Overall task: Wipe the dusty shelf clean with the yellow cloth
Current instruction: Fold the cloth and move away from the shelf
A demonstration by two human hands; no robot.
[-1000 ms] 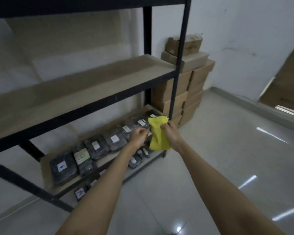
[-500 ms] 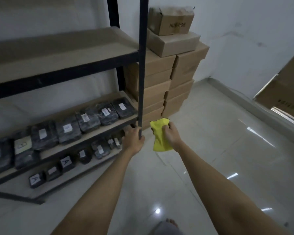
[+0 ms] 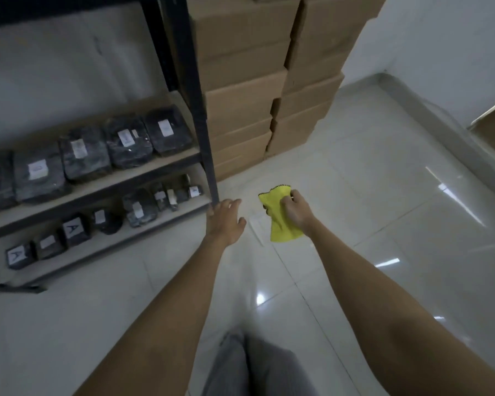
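We held the yellow cloth (image 3: 280, 221) bunched in our right hand (image 3: 296, 211), ready for wiping, while our open left hand (image 3: 226, 221) reached toward the shelf (image 3: 103, 190) post, likely for balance.

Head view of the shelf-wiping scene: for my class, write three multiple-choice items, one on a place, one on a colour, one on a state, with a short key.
1. Where is the cardboard box stack?
A. on the floor, right of the black shelf post
B. on the lowest shelf
C. left of the dark packets

2. What colour is the cloth?
A. blue
B. yellow
C. white

3. What is the left hand doing?
A. gripping the cloth
B. lifting a packet
C. holding nothing, fingers spread near the post's foot

Key: 1 A, the boxes rise from the tiles just right of the post. 2 B, the cloth gripped by the right hand is bright yellow. 3 C, its fingers are extended and empty.
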